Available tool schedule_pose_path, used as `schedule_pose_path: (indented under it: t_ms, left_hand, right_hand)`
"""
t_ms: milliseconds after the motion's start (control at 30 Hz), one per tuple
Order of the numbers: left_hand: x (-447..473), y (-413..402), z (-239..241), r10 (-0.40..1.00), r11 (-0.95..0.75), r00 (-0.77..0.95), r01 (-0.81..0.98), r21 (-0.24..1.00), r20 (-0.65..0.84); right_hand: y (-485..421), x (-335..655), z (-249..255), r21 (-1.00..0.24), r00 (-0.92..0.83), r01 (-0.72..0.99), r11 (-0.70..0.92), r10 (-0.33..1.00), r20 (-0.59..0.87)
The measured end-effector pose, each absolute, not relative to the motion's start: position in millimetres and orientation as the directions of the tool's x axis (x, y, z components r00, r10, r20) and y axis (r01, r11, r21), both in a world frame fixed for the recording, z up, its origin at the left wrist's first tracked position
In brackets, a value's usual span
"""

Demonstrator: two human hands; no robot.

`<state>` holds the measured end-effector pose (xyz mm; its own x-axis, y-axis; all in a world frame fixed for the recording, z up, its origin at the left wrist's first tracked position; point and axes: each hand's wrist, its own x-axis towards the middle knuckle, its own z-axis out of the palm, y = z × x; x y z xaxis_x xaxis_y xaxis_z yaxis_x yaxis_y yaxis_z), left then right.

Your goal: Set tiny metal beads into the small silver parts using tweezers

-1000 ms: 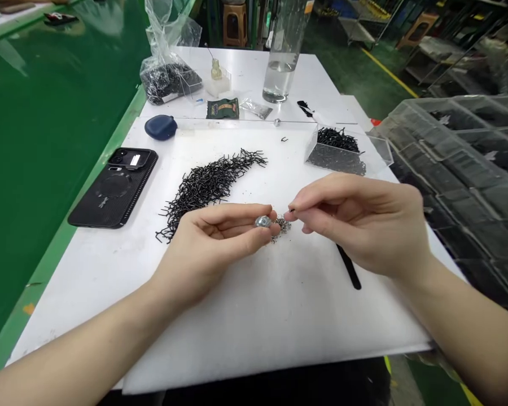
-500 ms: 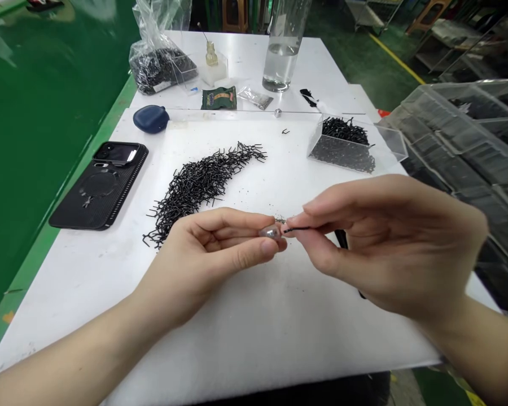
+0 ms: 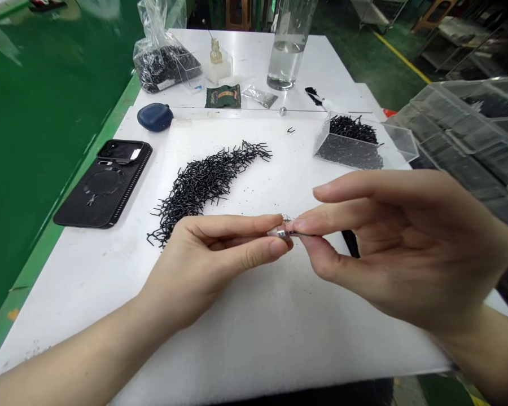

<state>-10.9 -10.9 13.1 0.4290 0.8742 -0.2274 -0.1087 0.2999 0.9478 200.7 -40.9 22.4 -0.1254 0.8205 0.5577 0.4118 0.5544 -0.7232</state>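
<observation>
My left hand pinches a small silver metal piece between thumb and forefinger above the white foam pad. My right hand meets it from the right, thumb and forefinger pinched on a thin black pin whose tip touches the silver piece. A long heap of black bent wire pins lies on the pad just behind my left hand. A few tiny silver parts lie on the pad behind the fingertips, mostly hidden.
A clear box of black pins stands at the right. A black phone and a blue case lie left. Behind are a bag of pins, a water bottle, a green packet. Clear compartment trays sit far right.
Both hands have come toward me and closer together. The black pin in my right hand has moved up against the silver piece in my left fingers.
</observation>
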Motion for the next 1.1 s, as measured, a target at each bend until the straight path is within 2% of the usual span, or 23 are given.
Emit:
schedule_pose_path:
  t_ms: [233, 400, 600, 833, 1100]
  left_hand:
    - [-11.1, -10.4, 12.0, 0.871, 0.317, 0.433, -0.133, 0.939, -0.232]
    - [-10.7, -10.4, 11.9, 0.870, 0.327, 0.427, -0.128, 0.936, -0.246]
    - [-11.7, -10.4, 11.8, 0.863, 0.340, 0.430, -0.109, 0.934, -0.264]
    - [-15.6, -11.8, 12.8, 0.813, 0.417, 0.509, -0.170, 0.893, -0.283]
    - [-14.7, -8.7, 14.6, 0.787, 0.472, 0.531, -0.192, 0.861, -0.313]
  right_hand:
    - [-39.2, 205.0, 21.9, -0.675, -0.185, 0.429, 0.601, 0.789, 0.585]
    - [-40.7, 204.8, 21.3, -0.705, -0.157, 0.435, 0.560, 0.818, 0.553]
    - [-39.6, 203.5, 24.0, -0.687, -0.140, 0.460, 0.563, 0.810, 0.570]
    - [-34.0, 204.7, 24.4, -0.701, -0.187, 0.343, 0.626, 0.777, 0.602]
    - [-31.1, 206.0, 19.5, -0.769, -0.249, 0.206, 0.605, 0.792, 0.557]
